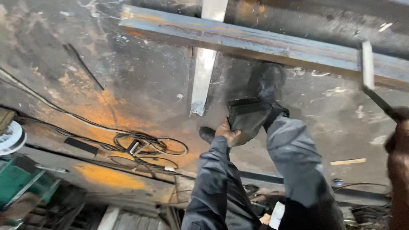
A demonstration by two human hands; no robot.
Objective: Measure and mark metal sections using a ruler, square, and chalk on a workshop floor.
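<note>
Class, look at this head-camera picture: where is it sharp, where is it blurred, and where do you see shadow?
Head view: the rusty floor and cables read fairly sharp; the left hand on the dark block and the gloved right hand at the edge are soft with motion blur; shadow darkens the bottom clutter; the frame is tilted.

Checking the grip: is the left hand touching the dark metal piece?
Touching. The head view shows the left hand wrapped on the lower left edge of the dark metal piece, no gap between them.
</note>
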